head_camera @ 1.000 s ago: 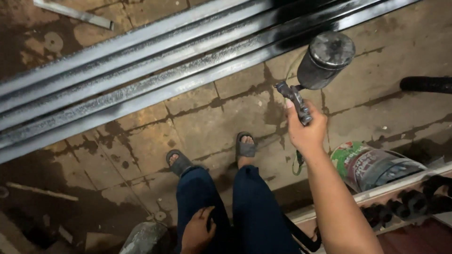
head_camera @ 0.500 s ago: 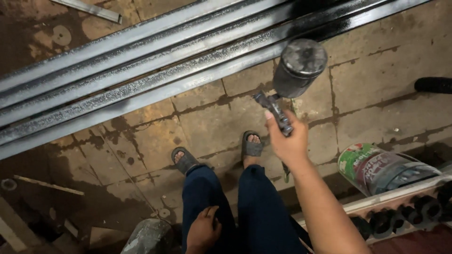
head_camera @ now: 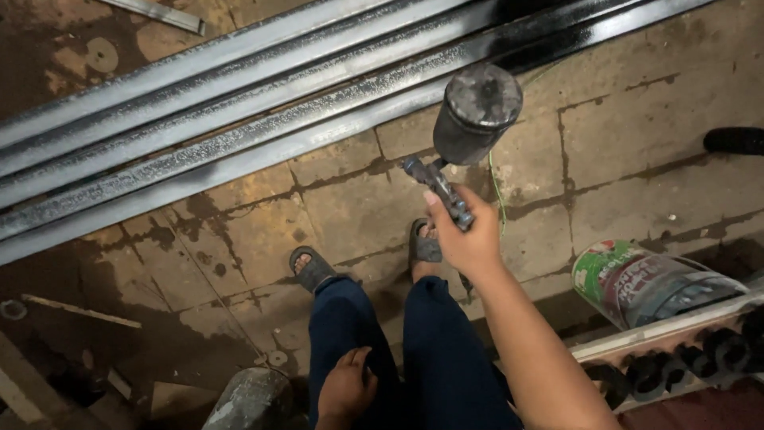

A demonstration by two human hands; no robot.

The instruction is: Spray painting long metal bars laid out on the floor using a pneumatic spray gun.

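1. Nearest the camera, the left hand rests on the left thigh of the dark blue trousers, fingers loosely curled and holding nothing. Beside it, at the bottom edge, sits a grey rounded lump that I cannot identify.

2. The right hand is stretched forward with its fingers wrapped around the handle of a spray gun. The forefinger lies up along the gun body.

3. The gun's dark, paint-crusted cup tilts up and away from the hand. Its nozzle end points toward the long metal bars lying on the floor beyond the feet.

4. To spray well, as I judge it, the gun should stay level with the bars and travel along their length. The far right stretch of the bars already looks glossy black, while the left stretch is only speckled grey.

5. The sandalled feet stand on the stained tiled floor, just short of the nearest bar.

6. A thin green line hangs beside the gun and could snag the hand.

7. To the right lies a tipped paint can against a pale rail with black scrollwork. These crowd any sidestep to the right.

8. A loose metal strip lies at the far top left, well clear.
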